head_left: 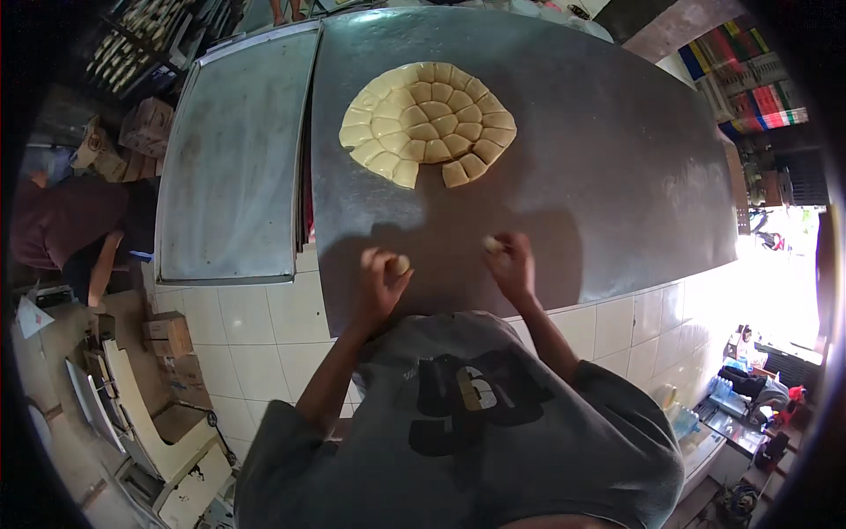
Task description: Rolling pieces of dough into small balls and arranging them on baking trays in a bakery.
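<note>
Holding dough (402, 264) near table's (617, 194) open edge

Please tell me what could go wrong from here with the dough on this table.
The portions in the scored dough slab mostly lie against one another, so neighbours might stick together again. A small dough piece in the left hand and another piece in the right hand are near the front of the table; if one slipped, it could perhaps roll off.
</note>
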The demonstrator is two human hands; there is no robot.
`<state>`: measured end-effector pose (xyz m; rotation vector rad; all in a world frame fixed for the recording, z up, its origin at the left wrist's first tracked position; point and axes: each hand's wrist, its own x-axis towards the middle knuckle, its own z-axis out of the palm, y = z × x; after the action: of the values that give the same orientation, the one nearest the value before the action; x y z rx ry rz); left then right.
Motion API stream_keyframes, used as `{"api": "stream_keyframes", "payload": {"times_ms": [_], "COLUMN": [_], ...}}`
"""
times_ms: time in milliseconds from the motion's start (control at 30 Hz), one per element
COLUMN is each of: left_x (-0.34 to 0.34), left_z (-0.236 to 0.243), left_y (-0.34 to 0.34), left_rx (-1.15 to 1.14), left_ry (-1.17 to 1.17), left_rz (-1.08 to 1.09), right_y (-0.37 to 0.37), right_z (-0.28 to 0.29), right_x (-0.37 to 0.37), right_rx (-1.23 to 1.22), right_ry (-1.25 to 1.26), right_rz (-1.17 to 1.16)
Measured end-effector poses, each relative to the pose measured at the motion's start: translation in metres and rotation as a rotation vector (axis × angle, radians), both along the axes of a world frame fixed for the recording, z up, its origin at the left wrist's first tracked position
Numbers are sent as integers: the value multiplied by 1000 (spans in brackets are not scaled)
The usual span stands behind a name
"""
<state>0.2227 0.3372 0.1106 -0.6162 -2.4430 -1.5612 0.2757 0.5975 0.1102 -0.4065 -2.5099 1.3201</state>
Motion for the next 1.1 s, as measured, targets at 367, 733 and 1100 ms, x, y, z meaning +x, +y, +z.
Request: {"api": "stream_keyframes", "payload": {"times_ms": [367, 733, 1100], "left_x": [-1, 10, 8], "left_z": [12, 97, 144], "left_y": [-16, 6, 13], "left_rx": [-99, -142, -464], "left_ry": [-375, -561, -881], "left_rz": [0, -224, -638], "right_y": [18, -50, -19], "right_z": [-31, 75, 114], "right_x": [-185, -37, 2], "right_rx": [901, -243, -504], "right_ry": [169, -232, -545], "right_rz": [387, 926, 757]}}
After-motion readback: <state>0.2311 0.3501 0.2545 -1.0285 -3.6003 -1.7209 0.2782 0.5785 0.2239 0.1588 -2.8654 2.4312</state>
